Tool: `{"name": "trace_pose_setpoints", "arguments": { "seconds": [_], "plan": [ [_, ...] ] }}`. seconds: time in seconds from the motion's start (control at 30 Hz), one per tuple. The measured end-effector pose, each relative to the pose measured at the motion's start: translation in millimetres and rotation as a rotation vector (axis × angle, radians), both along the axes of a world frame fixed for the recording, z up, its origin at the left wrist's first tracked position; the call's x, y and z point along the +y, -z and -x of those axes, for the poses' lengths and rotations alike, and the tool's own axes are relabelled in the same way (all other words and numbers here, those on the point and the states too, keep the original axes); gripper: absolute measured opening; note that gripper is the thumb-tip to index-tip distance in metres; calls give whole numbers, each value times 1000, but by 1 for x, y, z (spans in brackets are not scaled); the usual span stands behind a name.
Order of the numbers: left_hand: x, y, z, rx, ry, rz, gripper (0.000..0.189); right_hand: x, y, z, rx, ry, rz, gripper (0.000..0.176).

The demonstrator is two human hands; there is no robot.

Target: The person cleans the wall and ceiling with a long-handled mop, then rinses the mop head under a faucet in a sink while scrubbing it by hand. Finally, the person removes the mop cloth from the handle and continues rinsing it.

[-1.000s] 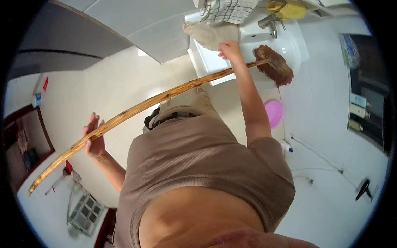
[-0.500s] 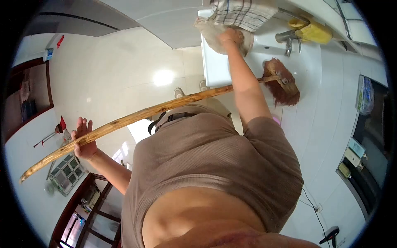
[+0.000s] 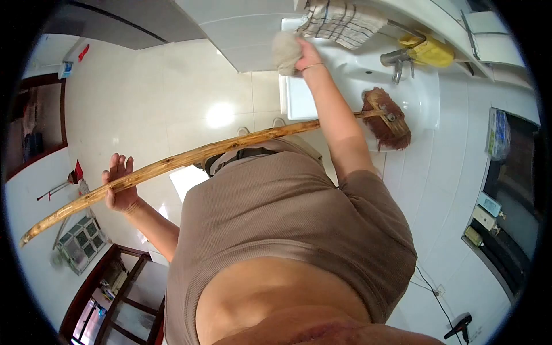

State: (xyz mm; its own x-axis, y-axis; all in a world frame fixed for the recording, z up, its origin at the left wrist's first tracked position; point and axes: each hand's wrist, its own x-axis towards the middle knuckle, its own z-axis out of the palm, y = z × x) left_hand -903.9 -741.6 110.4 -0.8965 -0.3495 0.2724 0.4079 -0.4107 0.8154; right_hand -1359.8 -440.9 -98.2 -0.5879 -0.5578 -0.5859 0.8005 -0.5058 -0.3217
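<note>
My left hand (image 3: 121, 190) supports the long wooden handle of a mop (image 3: 201, 153); the fingers reach straight up behind it and the thumb hooks around its lower side. This mop slants across my body, and its shaggy reddish-brown head (image 3: 386, 119) lies in the white sink (image 3: 424, 109) on the right. Out at the sink's far left end, my right hand (image 3: 311, 56) is closed on a bunched beige cloth (image 3: 286, 53), partly blurred. My right forearm passes over the mop handle.
A checked towel (image 3: 340, 22) hangs behind the sink. Yellow gloves (image 3: 431, 52) hang beside the metal faucet (image 3: 397, 62). A grey cabinet panel (image 3: 236, 34) stands to the left of the sink. A wall rack (image 3: 81, 244) is near the handle's free end.
My right hand has lifted the beige cloth off the sink and moved left with it, bunching it up. The left hand still supports the mop handle, much as before.
</note>
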Motion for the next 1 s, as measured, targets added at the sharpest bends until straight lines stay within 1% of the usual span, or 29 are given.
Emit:
{"name": "trace_pose_setpoints", "arguments": {
  "seconds": [0.07,0.1,0.13,0.17,0.2,0.3,0.33,0.37,0.43,0.57,0.6,0.63,0.67,0.7,0.77,0.8,0.83,0.87,0.9,0.93,0.97,1.0],
  "plan": [
    [3,-4,4,1,17,10,45,-20,-26,-12,61,-78,-154,32],
    [7,-8,6,-35,-29,-1,41,-24,-33,-11,58,-74,-150,32],
    [9,-11,8,-69,-74,-11,38,-27,-38,-8,109,-40,-325,32],
    [10,-12,8,-71,-70,-6,38,-28,-40,-5,158,-6,-500,33],
    [9,-12,7,-77,-77,-4,38,-24,-21,6,156,-3,-496,33],
    [12,-12,8,-73,-91,-12,40,4,90,59,750,13,-1121,28],
    [14,-13,8,-54,-94,-24,41,14,111,69,978,32,-1341,27],
    [16,-15,10,-58,-94,-18,41,21,113,71,973,32,-1335,27],
    [23,-22,11,-35,-78,-46,44,31,108,66,840,-275,-1577,26],
    [37,-34,18,-71,-111,4,43,48,88,64,783,-298,-1606,28],
    [32,-30,11,-106,-158,70,45,55,84,64,824,-192,-1594,28],
    [30,-31,11,-114,-155,69,45,62,80,65,862,-86,-1582,29],
    [30,-31,10,-112,-158,58,44,68,76,66,867,-21,-1537,35],
    [31,-29,10,-105,-161,45,44,75,91,73,864,-24,-1542,35],
    [37,-29,14,-116,-189,45,41,88,127,89,1198,-174,-1446,45],
    [39,-28,15,-92,-204,14,40,91,107,87,1145,-342,-1417,56],
    [40,-27,17,-67,-216,-15,38,99,91,81,1139,-341,-1421,56],
    [43,-27,20,-67,-208,-16,38,109,78,74,1228,-388,-1418,58],
    [48,-28,23,-69,-253,-70,34,120,62,64,1316,-436,-1413,61],
    [56,-32,23,-73,-304,-124,30,131,32,45,1194,-468,-1565,58],
    [55,-32,21,-74,-293,-127,30,150,35,34,1177,-328,-1529,52],
    [49,-28,19,26,-309,-169,27,171,37,23,1159,-187,-1494,45]
  ]
}}
